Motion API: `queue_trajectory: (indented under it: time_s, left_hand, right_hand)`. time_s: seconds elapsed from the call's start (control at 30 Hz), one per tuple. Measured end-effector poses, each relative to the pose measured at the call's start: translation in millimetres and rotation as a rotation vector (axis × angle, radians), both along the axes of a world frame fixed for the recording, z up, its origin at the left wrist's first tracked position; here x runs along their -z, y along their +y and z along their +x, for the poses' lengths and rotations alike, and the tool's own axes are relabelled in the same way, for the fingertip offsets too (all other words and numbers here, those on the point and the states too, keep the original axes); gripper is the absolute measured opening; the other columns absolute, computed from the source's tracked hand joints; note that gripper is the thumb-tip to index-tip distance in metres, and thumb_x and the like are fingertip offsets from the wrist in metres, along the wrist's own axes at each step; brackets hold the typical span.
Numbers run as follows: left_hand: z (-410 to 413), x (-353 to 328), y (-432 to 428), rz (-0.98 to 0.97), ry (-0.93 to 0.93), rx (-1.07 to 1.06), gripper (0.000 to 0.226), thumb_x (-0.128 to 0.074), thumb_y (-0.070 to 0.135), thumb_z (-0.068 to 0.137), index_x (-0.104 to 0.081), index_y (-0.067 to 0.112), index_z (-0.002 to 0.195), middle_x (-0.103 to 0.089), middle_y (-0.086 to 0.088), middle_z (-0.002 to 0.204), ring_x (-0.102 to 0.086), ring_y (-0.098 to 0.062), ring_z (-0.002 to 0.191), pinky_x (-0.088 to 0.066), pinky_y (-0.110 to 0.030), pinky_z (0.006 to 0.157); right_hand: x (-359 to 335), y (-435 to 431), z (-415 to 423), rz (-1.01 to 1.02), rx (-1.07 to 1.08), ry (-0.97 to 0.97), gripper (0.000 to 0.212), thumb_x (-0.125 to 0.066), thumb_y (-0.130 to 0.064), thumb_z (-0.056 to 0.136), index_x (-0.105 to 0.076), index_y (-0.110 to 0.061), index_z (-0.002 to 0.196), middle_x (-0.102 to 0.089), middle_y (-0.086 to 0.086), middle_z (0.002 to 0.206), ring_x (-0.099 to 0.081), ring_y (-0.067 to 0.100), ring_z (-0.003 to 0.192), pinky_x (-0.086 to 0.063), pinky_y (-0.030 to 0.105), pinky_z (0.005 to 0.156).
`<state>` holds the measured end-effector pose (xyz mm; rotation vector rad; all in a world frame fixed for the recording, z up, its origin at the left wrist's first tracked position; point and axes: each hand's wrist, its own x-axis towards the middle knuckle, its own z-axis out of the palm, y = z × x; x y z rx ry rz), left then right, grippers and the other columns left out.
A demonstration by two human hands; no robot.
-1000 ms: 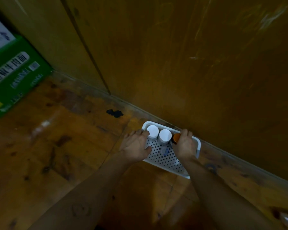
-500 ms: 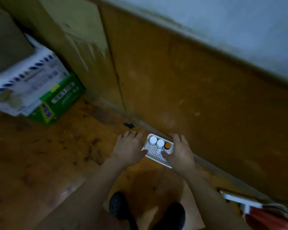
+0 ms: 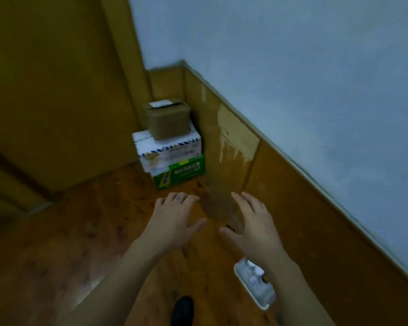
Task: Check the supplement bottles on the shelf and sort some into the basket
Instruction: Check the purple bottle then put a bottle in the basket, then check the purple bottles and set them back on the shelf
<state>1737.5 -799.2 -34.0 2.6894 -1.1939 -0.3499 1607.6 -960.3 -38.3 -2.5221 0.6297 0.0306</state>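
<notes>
As left hand [image 3: 174, 222] and right hand [image 3: 252, 229] hover spread, empty, I spot the basket [image 3: 262, 294] lengthwise beneath the right forearm [image 3: 292, 276].

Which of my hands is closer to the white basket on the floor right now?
Right. The right hand is open just beyond the white basket, forearm overlapping its edge; the left hand is farther off to the left.
</notes>
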Motion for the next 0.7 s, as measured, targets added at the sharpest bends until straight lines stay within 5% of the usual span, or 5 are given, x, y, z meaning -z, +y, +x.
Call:
queue_trajectory:
  time_s: [0.3, 0.7]
  left_hand:
    - [-116, -21, 136, -0.069, -0.108, -0.647, 0.059, -0.040, 0.063, 0.093, -0.036, 0.031, 0.142, -0.043, 0.005, 0.143, -0.031, -0.020, 0.135, -0.032, -0.044, 0.105]
    - [-381, -71, 316, -0.025, -0.309, -1.439, 0.053, -0.045, 0.058, 0.092, -0.040, 0.031, 0.139, -0.045, 0.004, 0.139, -0.034, -0.019, 0.132, -0.031, -0.038, 0.103]
  right_hand:
    - [-30, 92, 1, -0.098, -0.592, -0.068, 0.073, -0.052, -0.057, 0.091, -0.019, -0.034, 0.152, -0.016, -0.002, 0.160, -0.012, 0.019, 0.146, -0.017, 0.038, 0.120]
    - [-85, 333, -127, 0.020, -1.382, -0.264, 0.068, -0.061, -0.051, 0.088, -0.031, -0.037, 0.147, -0.019, -0.004, 0.158, -0.014, 0.015, 0.145, -0.021, 0.035, 0.117]
